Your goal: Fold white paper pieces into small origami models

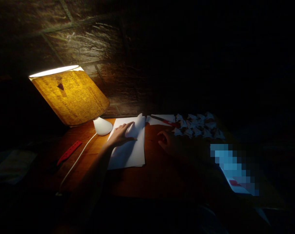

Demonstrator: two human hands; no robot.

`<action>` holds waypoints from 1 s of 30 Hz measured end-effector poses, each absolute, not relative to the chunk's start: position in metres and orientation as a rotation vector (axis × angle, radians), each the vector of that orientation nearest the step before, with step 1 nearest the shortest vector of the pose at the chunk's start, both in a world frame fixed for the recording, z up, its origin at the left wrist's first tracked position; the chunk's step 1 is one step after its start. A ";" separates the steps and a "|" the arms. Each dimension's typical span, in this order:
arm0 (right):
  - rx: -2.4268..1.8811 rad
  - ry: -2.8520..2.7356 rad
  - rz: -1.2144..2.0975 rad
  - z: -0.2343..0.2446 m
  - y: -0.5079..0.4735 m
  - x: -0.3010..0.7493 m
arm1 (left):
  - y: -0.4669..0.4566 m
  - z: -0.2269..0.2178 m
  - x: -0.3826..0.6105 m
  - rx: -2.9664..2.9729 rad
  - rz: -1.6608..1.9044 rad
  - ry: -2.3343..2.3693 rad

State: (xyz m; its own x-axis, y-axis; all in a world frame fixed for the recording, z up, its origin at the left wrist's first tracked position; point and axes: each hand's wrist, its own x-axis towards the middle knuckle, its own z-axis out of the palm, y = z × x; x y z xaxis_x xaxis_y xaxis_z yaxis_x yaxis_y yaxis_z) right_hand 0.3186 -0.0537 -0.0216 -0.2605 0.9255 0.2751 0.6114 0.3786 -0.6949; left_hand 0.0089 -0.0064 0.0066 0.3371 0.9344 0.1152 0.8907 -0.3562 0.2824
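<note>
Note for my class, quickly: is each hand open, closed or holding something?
Left hand: open, spread over the paper.
Right hand: curled; too dark to tell whether it holds anything.

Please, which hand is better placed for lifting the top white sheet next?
Probably the left hand: it is over the white sheets, near their curled edge. The right hand is apart from them, nearer to the folded pieces.

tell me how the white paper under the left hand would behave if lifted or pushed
The white paper is probably floppy: its far right corner curls up. It looks thin, so likely light and apt to bend when lifted. A push from the left hand may slide its sheets apart, as a second edge peeks out at the near right corner.
</note>
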 end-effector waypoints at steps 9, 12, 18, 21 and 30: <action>-1.248 -1.941 0.608 -0.026 -0.051 0.318 | -0.018 0.013 0.030 2.326 0.599 1.451; -1.248 -1.904 0.628 -0.028 -0.051 0.317 | -0.022 0.010 0.040 2.372 0.626 1.390; -1.246 -1.896 0.642 -0.029 -0.051 0.317 | -0.024 -0.002 0.044 2.526 0.310 1.294; -1.257 -1.839 0.714 -0.029 -0.051 0.316 | -0.026 -0.001 0.046 2.568 0.302 1.277; -1.153 -1.581 1.118 -0.029 -0.053 0.309 | -0.029 0.007 0.060 2.599 0.355 1.518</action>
State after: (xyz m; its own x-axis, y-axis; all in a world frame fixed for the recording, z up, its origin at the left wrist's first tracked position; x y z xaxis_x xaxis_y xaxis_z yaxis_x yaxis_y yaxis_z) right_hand 0.3094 -0.0531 -0.0286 -0.2037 0.9703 0.1302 0.2005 0.1715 -0.9646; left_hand 0.0600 -0.0290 0.0069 0.4722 0.8695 0.1448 0.8437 -0.4934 0.2116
